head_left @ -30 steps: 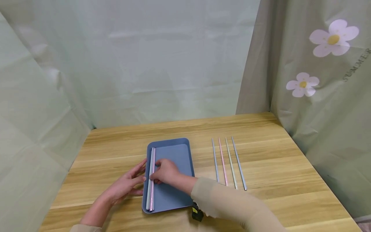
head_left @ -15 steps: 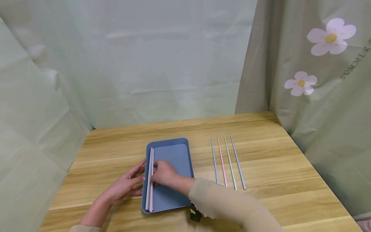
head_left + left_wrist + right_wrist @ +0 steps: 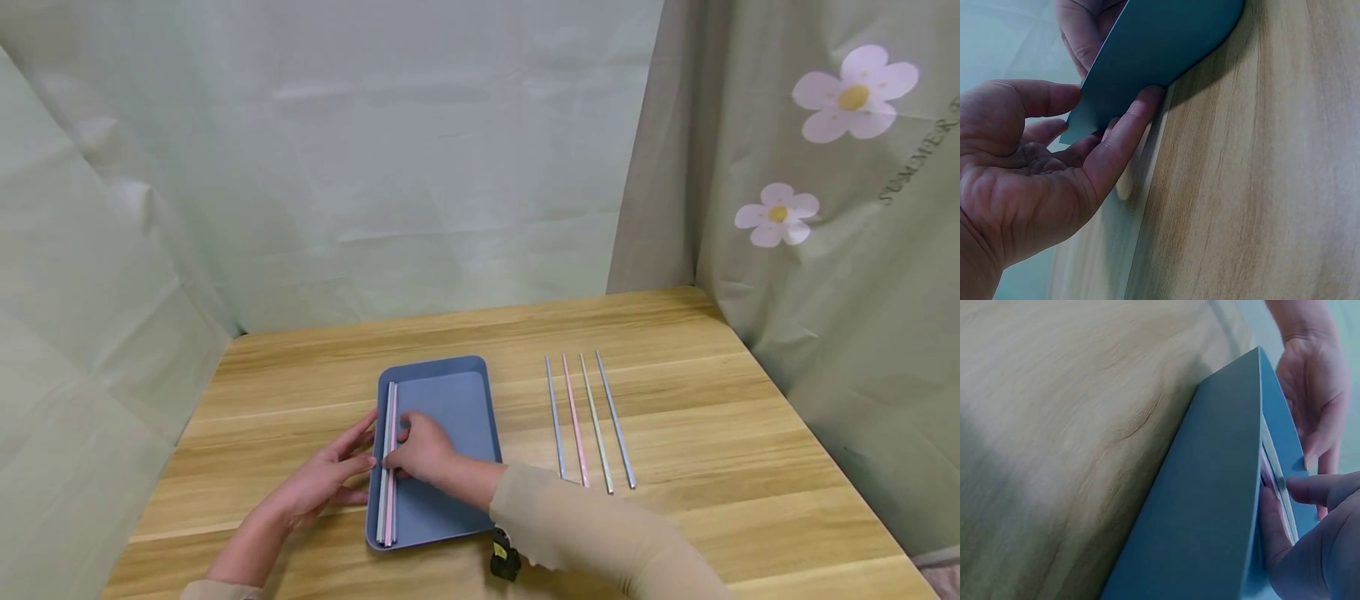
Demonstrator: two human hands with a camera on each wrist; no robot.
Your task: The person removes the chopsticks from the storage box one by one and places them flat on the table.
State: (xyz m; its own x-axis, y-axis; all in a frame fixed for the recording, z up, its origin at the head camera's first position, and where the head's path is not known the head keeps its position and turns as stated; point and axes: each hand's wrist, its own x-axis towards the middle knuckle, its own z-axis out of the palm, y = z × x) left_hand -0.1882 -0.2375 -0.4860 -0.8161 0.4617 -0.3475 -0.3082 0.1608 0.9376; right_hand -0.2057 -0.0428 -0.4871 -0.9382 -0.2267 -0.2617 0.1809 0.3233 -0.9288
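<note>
A blue rectangular tray [image 3: 450, 508] lies on the table, with a bundle of slim pastel chopsticks [image 3: 386, 510] along its left wall. My right hand [image 3: 422, 450] reaches into the tray and holds the bundle near its middle between thumb and fingers. In the right wrist view, the right thumb and a finger [image 3: 1274, 519] lie on either side of the chopsticks [image 3: 1270, 447]. My left hand [image 3: 321, 482] rests against the tray's left outer side. Seen from the left wrist, its thumb touches the rim and extended fingers [image 3: 1124, 134] lie against the outer wall [image 3: 1160, 44].
To the right of the tray, several chopsticks lie apart in a row: a blue one [image 3: 555, 421], a pink one [image 3: 576, 421], a pale green one [image 3: 597, 425] and another blue one [image 3: 617, 421]. A black object with a yellow mark [image 3: 505, 560] is beneath the right sleeve.
The fingers of my right hand have shifted slightly on the chopsticks, and the bundle has moved a little within the tray. My left hand stays against the tray's side.
</note>
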